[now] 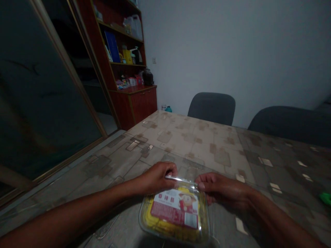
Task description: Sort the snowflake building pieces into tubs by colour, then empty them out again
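Note:
A clear plastic food box [178, 210] with yellow contents and a white-and-red label is in front of me at the table's near side. My left hand [162, 177] grips the far left part of its rim, fingers curled round the edge. On the far right corner, my right hand [217, 187] pinches the rim between thumb and fingers. The lid lies over the yellow contents. Whether the far edge is unfastened I cannot tell.
The box is over a table [165, 137] with a patterned cover. Two grey chairs [212, 107] stand behind it. A red-brown cabinet [142, 103] with filled shelves is at the back left, beside a sliding glass door [38, 86]. A green object [326, 198] lies at the right edge.

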`<action>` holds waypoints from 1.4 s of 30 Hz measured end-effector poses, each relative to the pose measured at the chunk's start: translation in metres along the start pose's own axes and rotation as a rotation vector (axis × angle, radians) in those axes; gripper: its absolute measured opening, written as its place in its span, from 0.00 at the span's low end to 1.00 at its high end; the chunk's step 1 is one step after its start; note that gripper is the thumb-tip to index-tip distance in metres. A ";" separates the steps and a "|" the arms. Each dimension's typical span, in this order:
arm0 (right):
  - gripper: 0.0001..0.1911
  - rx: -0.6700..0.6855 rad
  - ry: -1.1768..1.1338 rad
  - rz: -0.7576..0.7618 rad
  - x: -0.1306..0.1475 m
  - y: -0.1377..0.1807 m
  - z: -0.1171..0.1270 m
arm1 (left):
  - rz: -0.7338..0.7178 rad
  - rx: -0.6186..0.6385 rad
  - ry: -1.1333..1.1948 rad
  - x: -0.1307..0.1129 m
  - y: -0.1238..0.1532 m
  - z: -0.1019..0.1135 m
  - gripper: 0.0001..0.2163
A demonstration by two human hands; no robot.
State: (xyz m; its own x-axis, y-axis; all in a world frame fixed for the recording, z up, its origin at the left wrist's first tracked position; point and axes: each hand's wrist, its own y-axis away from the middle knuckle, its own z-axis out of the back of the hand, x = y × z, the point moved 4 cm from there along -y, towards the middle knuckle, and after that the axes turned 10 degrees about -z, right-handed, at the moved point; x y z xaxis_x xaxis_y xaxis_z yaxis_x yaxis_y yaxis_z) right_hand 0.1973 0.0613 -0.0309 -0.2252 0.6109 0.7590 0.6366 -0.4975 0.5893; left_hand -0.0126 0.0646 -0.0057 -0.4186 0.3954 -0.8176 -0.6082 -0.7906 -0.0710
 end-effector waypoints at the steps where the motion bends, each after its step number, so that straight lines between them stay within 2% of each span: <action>1: 0.22 -0.006 -0.015 0.009 0.000 0.001 -0.001 | -0.004 0.016 -0.004 -0.002 0.000 0.001 0.06; 6: 0.20 -0.067 -0.064 0.094 0.000 0.004 -0.012 | -0.050 0.081 -0.047 -0.014 -0.004 0.005 0.07; 11: 0.17 -0.083 -0.047 0.100 0.003 0.007 -0.015 | -0.083 0.087 -0.097 -0.019 -0.006 0.006 0.09; 14: 0.15 -0.115 -0.015 0.097 0.005 -0.001 -0.016 | -0.059 0.105 -0.070 -0.017 -0.008 0.005 0.09; 16: 0.17 -0.141 0.015 0.111 0.006 -0.007 -0.017 | -0.018 0.142 -0.014 -0.012 -0.009 0.004 0.09; 20: 0.24 -0.156 0.068 0.130 0.007 -0.009 -0.020 | 0.087 0.282 0.143 0.002 -0.009 0.008 0.15; 23: 0.26 -0.150 0.097 0.110 0.006 -0.003 -0.018 | 0.131 0.362 0.216 0.012 -0.007 0.018 0.18; 26: 0.26 -0.148 0.148 0.082 0.007 -0.001 -0.016 | 0.134 0.366 0.198 0.014 -0.005 0.027 0.18; 29: 0.25 -0.178 0.229 0.091 0.009 -0.007 -0.019 | 0.105 0.329 0.092 0.006 -0.005 0.028 0.12; 32: 0.18 -0.275 0.357 0.159 0.014 -0.016 -0.031 | 0.067 0.260 -0.068 -0.009 -0.004 0.025 0.05; 35: 0.09 -0.472 0.514 0.292 0.019 -0.017 -0.046 | 0.019 0.211 -0.335 -0.024 0.000 0.022 0.05; 37: 0.08 -0.588 0.593 0.367 0.020 -0.013 -0.055 | -0.004 0.219 -0.484 -0.032 0.002 0.020 0.05; 42: 0.07 -0.693 0.732 0.465 0.018 -0.005 -0.064 | -0.013 0.245 -0.501 -0.038 0.003 0.021 0.05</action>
State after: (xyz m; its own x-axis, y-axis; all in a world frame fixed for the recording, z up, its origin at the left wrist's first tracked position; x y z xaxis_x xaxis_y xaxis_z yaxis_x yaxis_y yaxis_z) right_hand 0.1428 0.0346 -0.0024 -0.5983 -0.1227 0.7918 0.2737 -0.9601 0.0580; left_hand -0.0124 0.0566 0.0372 -0.6428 0.6259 -0.4417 -0.7297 -0.6758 0.1041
